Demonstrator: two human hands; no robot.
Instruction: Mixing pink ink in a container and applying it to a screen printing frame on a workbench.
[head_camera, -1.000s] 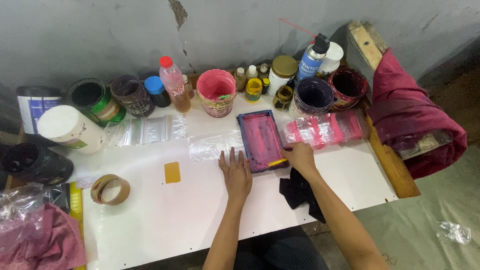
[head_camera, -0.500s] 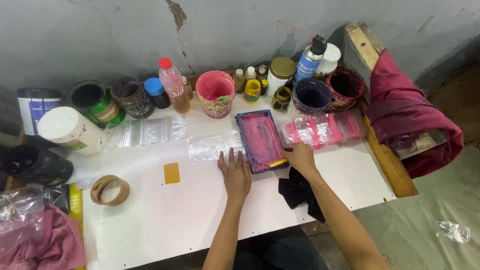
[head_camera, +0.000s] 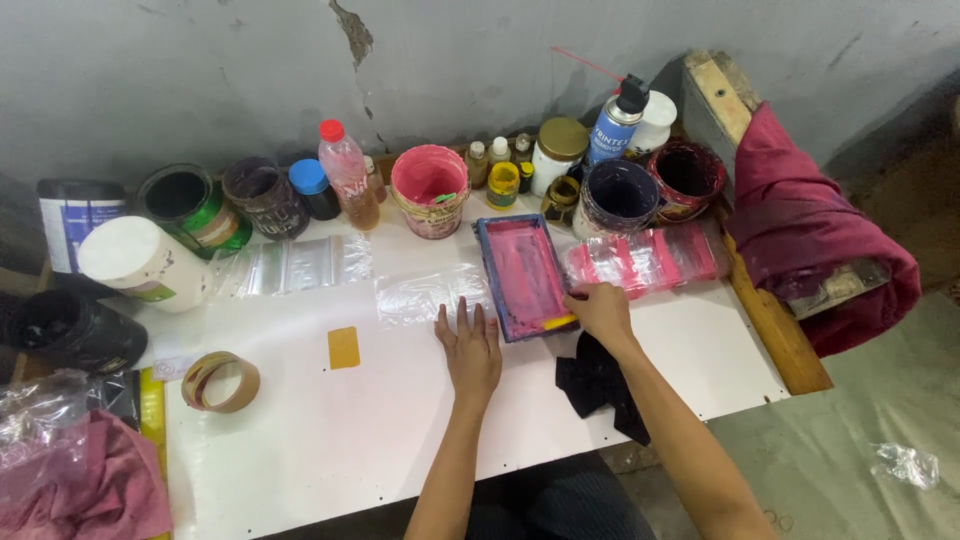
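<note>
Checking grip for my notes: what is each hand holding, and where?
Right hand grips the pink-stained frame at its near right corner. Left hand lies flat on the white table, holding nothing.

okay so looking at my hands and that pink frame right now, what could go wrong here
The right hand sits on the ink-covered pink frame, so ink could smear onto its fingers and the white table. The left hand presses flat on the clear plastic sheet, which might slip. Open paint pots crowd close behind the frame and could tip.

**A messy paint and print workshop**

Open paint pots (head_camera: 430, 185), small bottles (head_camera: 503, 180) and a spray can (head_camera: 613, 125) line a cracked grey wall (head_camera: 250, 70). Pink ink stains the white table (head_camera: 400, 420) and rags (head_camera: 810, 250).
</note>
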